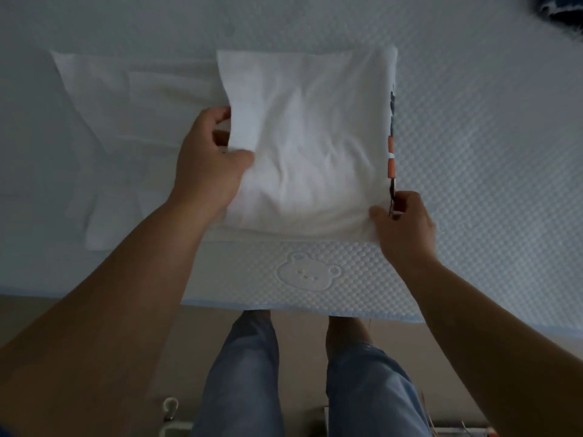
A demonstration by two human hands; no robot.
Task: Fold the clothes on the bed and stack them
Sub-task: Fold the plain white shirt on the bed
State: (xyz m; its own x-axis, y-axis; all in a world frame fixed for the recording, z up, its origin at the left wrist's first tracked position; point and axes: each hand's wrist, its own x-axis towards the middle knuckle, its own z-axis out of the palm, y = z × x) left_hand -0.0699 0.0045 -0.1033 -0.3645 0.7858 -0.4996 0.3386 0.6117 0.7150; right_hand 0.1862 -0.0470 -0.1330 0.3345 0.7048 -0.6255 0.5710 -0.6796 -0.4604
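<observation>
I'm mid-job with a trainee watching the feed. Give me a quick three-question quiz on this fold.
1. True or false: the left hand rests flat and open on the white garment.
2. What does the right hand pinch? A) the garment's near right corner B) the bed's edge C) nothing
3. Which edge of the garment shows the orange and dark print?

Key: 1. False, its fingers curl round the left edge. 2. A. 3. The right edge.
</observation>
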